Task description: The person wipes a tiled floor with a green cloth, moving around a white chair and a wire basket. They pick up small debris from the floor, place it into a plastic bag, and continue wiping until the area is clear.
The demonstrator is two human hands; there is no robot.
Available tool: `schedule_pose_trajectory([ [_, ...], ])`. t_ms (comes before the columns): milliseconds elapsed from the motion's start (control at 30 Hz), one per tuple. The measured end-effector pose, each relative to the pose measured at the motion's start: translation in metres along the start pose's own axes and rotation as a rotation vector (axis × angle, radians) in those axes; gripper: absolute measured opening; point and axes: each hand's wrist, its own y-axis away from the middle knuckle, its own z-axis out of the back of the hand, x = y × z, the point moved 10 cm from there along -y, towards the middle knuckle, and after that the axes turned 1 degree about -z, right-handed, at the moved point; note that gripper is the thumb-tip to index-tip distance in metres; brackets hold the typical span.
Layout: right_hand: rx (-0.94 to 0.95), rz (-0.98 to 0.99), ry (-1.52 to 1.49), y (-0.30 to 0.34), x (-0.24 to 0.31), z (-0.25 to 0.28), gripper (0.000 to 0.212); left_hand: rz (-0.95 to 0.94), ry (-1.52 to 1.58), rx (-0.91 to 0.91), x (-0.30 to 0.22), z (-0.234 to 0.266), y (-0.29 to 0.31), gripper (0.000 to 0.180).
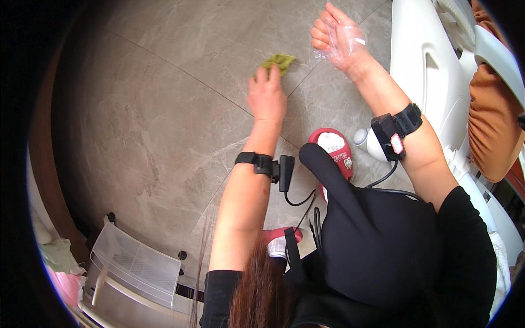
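Observation:
My left hand (267,97) reaches out over the grey tiled floor, its fingers bent onto a yellow-green cloth (282,62). Part of the cloth shows past the fingertips; whether it touches the floor I cannot tell. To the right and farther away, my right hand (350,54) is closed with the fingers curled in. A crumpled piece of clear plastic (340,48) is bunched in its palm and sticks out at the wrist side. Each forearm wears a black strap with a small device.
Along the right stands white plastic furniture (418,60) with brown fabric (492,126) behind it. At the lower left is a wheeled clear plastic drawer cart (136,262). My feet in red slippers (332,145) are below my hands, and black cables (301,203) hang from the forearm devices.

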Motion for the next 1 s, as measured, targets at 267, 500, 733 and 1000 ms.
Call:
schedule_pose_trajectory([
  [267, -0.046, 0.078, 0.014, 0.023, 0.022, -0.004, 0.046, -0.290, 0.266, 0.154, -0.078, -0.021, 0.039, 0.039],
  [500, 0.011, 0.097, 0.040, 0.041, 0.032, -0.003, 0.046, -0.467, 0.372, 0.274, -0.051, -0.002, 0.075, 0.021],
  [733, 0.006, -0.071, 0.035, 0.034, -0.028, -0.011, 0.047, -0.462, 0.164, 0.226, -0.020, 0.005, 0.087, 0.014],
  [1000, 0.148, -0.159, 0.146, 0.034, -0.057, -0.060, 0.049, -0.017, -0.069, 0.023, 0.120, 0.049, 0.041, 0.015],
])
